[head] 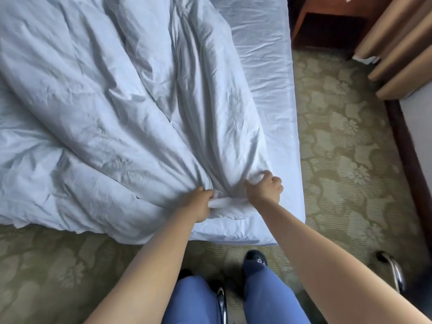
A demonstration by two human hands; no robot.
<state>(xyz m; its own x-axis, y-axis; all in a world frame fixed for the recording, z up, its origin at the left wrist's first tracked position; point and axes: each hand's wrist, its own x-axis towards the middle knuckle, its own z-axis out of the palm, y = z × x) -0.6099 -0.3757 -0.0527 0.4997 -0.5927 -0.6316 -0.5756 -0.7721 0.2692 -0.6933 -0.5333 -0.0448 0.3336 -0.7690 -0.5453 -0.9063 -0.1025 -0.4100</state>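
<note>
Head view: left hand (201, 204) and right hand (265, 187) are clenching the rumpled white fabric duvet (117, 101).
Pull: best going evenly toward six o'clock.

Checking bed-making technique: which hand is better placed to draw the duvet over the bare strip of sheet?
Right, probably. The right hand grips the duvet at the fold nearest the bare sheet along that side, while the left hand holds a bunch further in.

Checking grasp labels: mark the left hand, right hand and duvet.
left hand (198, 204), head view, back of the hand.
right hand (267, 187), head view, knuckles, curled round the duvet's edge.
duvet (112, 97), head view, crumpled middle.
</note>
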